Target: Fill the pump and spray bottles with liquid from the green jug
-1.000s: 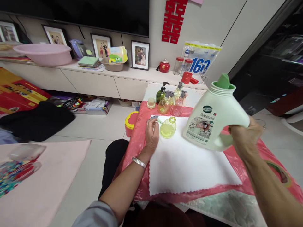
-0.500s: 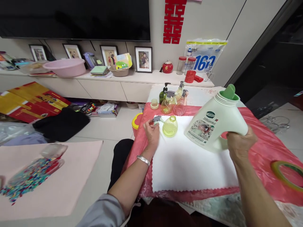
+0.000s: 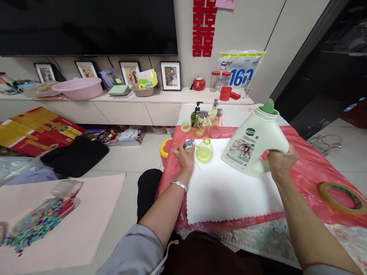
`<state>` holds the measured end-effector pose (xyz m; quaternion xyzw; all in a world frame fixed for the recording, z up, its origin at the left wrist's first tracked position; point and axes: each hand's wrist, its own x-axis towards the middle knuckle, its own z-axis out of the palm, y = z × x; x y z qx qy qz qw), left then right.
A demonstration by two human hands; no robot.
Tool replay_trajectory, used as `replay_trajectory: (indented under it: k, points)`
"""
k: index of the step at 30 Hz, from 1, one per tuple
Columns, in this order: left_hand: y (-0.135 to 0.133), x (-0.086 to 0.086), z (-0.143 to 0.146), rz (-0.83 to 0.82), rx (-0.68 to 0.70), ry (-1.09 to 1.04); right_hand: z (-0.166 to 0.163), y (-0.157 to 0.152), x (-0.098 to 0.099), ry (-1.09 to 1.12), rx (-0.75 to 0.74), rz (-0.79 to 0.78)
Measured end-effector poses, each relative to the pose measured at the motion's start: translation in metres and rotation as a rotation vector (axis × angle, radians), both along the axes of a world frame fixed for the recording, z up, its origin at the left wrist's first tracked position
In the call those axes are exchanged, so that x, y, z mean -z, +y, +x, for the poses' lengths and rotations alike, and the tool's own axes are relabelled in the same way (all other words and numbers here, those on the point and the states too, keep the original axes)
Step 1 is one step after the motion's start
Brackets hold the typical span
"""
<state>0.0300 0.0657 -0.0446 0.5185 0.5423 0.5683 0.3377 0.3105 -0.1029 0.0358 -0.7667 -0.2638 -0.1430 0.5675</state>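
Observation:
My left hand (image 3: 185, 157) is at the left edge of the white sheet (image 3: 229, 198), its fingers closed on a grey-topped spray head (image 3: 189, 144). Just right of those fingers stands a small round yellow-green spray bottle (image 3: 204, 152), upright with its neck uncovered. My right hand (image 3: 283, 160) grips the handle of a large pale-green detergent jug (image 3: 249, 143) with a green spout in its mouth. The jug leans slightly, with its base low over the sheet; whether it touches cannot be told. Behind the small bottle stand several pump and spray bottles (image 3: 215, 128) and a pale cap (image 3: 185, 127).
A red plastic cover (image 3: 304, 168) lies on the table under the sheet, with a roll of tape (image 3: 342, 198) at right. At lower left, colourful small pieces (image 3: 37, 225) lie on a pink board (image 3: 94, 214). Behind runs a low cabinet (image 3: 120, 112).
The camera view has shifted slightly, moving the whole scene a little. My left hand keeps the spray head and my right hand keeps the jug, with little visible change between them.

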Motion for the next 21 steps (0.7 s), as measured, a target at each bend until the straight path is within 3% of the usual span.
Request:
replay_trajectory:
  k: [14,21]
  points:
    - [0.015,-0.006,0.0,-0.262,-0.055,0.06,-0.008,-0.002,-0.004,-0.002,-0.041,0.062]
    - [0.021,-0.002,-0.008,-0.32,-0.012,-0.081,-0.014,-0.003,-0.009,0.008,-0.044,0.08]
